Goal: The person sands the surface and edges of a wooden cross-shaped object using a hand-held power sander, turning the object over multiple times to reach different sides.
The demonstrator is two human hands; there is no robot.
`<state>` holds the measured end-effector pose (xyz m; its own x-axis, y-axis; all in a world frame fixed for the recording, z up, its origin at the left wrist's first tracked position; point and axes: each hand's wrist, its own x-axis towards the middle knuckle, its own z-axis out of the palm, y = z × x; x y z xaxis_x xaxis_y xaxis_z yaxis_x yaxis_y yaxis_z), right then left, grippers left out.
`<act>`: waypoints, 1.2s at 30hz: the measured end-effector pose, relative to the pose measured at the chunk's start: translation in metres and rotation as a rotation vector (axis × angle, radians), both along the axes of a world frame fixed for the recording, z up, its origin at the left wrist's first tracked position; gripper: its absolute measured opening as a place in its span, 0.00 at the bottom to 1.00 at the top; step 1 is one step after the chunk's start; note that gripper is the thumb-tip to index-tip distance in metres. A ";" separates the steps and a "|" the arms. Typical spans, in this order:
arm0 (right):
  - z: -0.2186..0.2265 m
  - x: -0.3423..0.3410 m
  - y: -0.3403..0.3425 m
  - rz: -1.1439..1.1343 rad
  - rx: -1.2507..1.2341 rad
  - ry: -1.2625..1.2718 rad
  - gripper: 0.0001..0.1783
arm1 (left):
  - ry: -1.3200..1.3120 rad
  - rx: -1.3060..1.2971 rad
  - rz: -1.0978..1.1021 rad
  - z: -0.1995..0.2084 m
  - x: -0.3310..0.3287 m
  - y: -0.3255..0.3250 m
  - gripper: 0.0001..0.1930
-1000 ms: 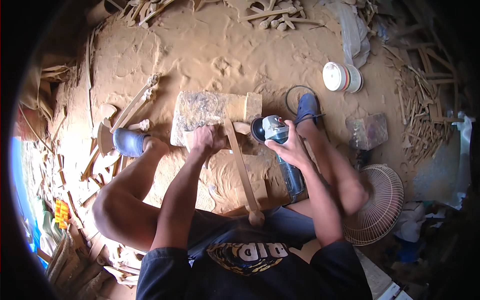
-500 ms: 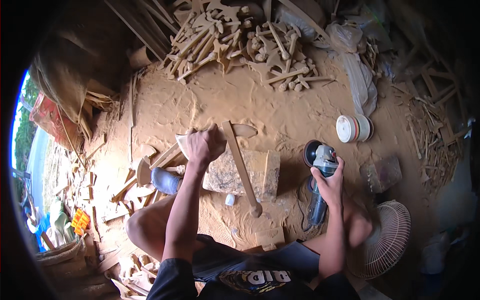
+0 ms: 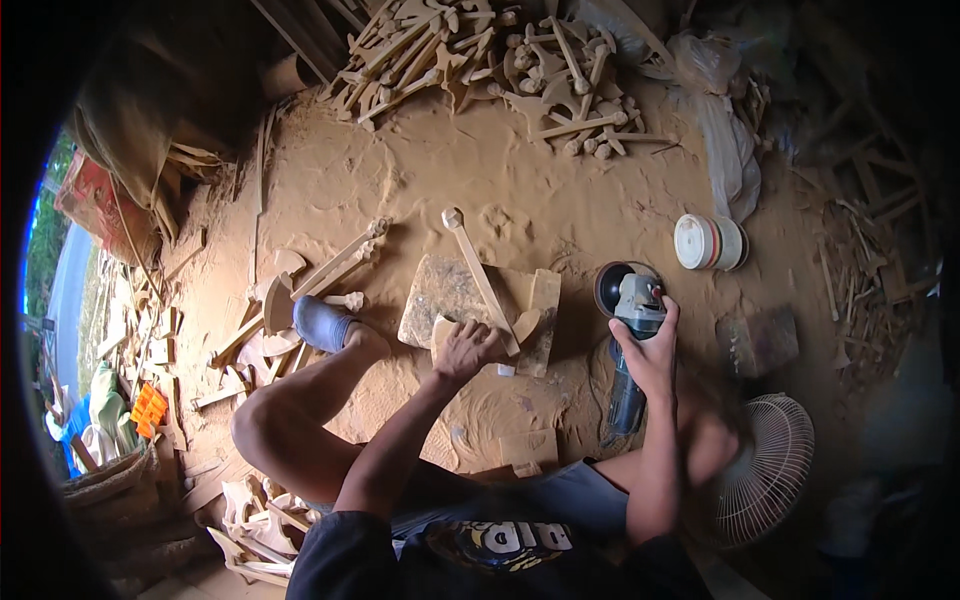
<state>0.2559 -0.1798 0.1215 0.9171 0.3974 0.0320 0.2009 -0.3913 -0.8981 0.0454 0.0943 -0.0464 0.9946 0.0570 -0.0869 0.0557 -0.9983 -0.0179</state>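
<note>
My left hand [image 3: 468,350] is closed round the curved crosspiece of a pale wooden piece [image 3: 478,268]. Its long shaft points away from me and ends in a small knob. The piece lies over a worn, stained block [image 3: 428,305] between my legs; I cannot tell how firmly it rests there. In my right hand [image 3: 652,345] is an angle grinder [image 3: 637,298] with a dark round disc, held to the right of the block and apart from the wood. Below it a second power tool with a blue-grey body [image 3: 627,398] lies near my right leg, partly hidden.
Several similar wooden pieces [image 3: 420,60] are heaped at the far side. More parts [image 3: 335,265] lie by my left foot [image 3: 322,325]. A white tub [image 3: 697,243], a plastic bag [image 3: 730,165] and a fan [image 3: 768,470] stand to the right. Sawdust covers the floor [image 3: 320,170].
The wooden piece has been turned round: its knob now points away and its crosspiece lies near me. My left hand has come closer to me. The grinder stays at the right.
</note>
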 end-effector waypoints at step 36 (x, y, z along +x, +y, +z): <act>-0.064 -0.094 0.076 0.447 -0.784 -0.011 0.56 | -0.182 -0.484 0.545 -0.017 -0.041 0.022 0.37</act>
